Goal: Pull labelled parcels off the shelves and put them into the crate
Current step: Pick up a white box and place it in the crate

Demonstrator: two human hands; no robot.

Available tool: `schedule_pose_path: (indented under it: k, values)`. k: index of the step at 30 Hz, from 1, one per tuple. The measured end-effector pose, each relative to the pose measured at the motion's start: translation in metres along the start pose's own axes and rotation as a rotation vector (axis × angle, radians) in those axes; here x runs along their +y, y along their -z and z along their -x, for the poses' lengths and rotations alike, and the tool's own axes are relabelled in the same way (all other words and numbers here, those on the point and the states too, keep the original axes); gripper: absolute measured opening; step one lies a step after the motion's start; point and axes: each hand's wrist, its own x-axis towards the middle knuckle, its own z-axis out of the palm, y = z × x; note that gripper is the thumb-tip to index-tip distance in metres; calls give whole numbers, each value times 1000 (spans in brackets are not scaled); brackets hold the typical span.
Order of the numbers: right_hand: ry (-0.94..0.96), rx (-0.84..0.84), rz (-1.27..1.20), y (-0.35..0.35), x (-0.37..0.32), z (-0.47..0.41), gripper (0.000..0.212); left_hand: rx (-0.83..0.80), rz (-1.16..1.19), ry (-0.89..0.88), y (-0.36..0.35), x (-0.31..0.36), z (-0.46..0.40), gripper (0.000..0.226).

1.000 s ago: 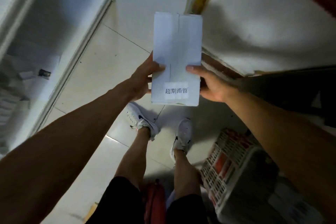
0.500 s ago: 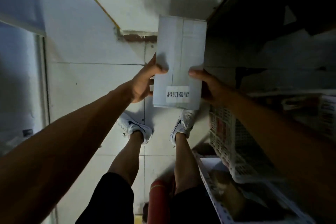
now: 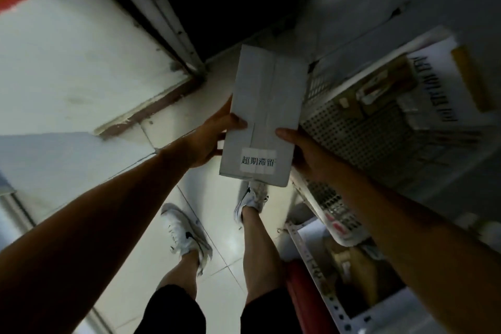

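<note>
Parcel [image 3: 264, 119] now beside crate [image 3: 352, 130] — left hand [image 3: 208, 141], right hand [image 3: 306, 154] still gripping edges.

Parcel [image 3: 267, 106]: white rectangular box, centre seam along its top face, held above the floor, long axis pointing away.
Label [image 3: 258, 164]: white sticker, printed characters, near end.
Crate [image 3: 352, 138]: white perforated plastic, just right of parcel, holding parcels.

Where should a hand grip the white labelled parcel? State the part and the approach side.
Grip the white parcel by its two long side edges near the labelled end, one hand from each side, as the left hand and right hand do now. It is flat, long and narrow, so thumbs on top steady it.
</note>
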Motion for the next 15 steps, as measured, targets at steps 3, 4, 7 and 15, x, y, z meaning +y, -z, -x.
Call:
schedule_pose_path:
  k: [3,4,7,15]
  values:
    - [32,42,-73,39,0,16,118,-59,-123,23,-34,23,-32,103]
    - [44,48,-99,53,1,21,115,-78,-158,25,-46,29,-43,98]
    - [83,79,-161,89,7,39,94,-122,-230,45,-80,43,-74,91]
    - [130,219,-305,166,39,62,100,-307,-372,116,-156,46,-148,81]
